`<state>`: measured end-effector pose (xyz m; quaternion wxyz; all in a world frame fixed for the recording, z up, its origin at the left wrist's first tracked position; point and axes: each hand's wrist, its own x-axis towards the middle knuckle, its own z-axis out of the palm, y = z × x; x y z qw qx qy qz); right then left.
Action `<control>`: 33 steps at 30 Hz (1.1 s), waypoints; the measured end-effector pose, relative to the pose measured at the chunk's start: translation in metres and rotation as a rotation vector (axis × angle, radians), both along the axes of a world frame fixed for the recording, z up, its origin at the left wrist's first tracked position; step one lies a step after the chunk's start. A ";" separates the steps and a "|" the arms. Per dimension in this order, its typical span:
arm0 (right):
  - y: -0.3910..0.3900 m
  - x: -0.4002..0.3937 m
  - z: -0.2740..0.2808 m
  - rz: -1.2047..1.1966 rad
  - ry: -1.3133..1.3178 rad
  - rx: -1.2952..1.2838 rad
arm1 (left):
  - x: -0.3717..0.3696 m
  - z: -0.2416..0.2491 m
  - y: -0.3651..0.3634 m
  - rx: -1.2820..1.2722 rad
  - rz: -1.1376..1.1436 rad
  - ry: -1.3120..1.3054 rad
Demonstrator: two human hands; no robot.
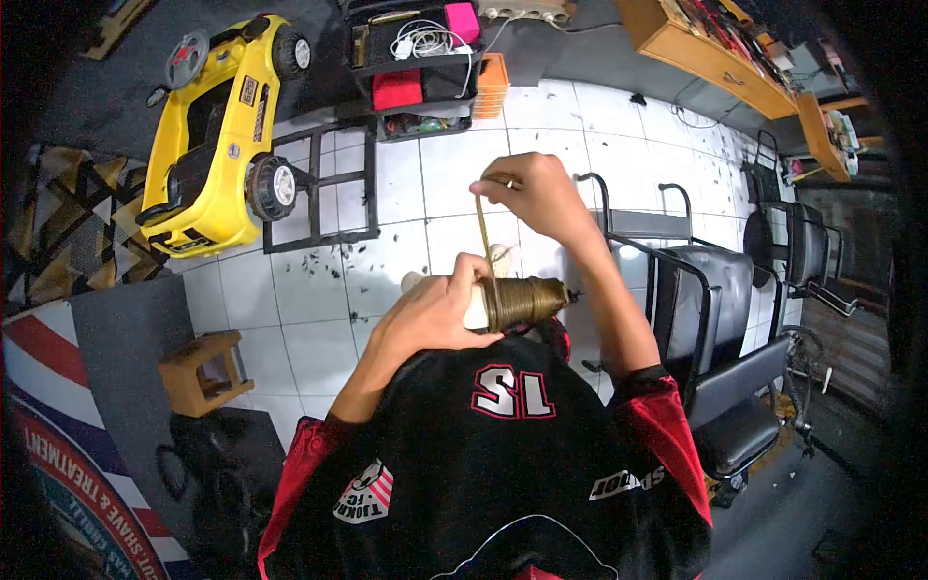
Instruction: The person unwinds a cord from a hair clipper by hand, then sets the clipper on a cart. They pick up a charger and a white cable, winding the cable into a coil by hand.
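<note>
My left hand is wrapped around the white end of a white bottle-like object, held on its side in front of my chest. Layers of a shiny olive-brown strip are wound tightly around it. Toward its right end the wound part narrows to a dark tip. Raised above it, my right hand pinches a length of the same strip, which runs down to the windings near my left fingers. What the object is under the windings stays hidden.
A yellow toy car stands at the left beside a black metal frame. A small wooden stool is nearer on the left. Black chairs line the right, and a black shelf stands ahead. Dark tufts lie on the white tiles.
</note>
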<state>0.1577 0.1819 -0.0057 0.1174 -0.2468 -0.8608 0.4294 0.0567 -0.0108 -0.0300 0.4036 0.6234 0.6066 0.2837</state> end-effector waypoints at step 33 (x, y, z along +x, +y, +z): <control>-0.089 0.054 -0.043 -0.251 0.112 -0.143 | -0.006 0.018 0.009 -0.176 0.315 -0.581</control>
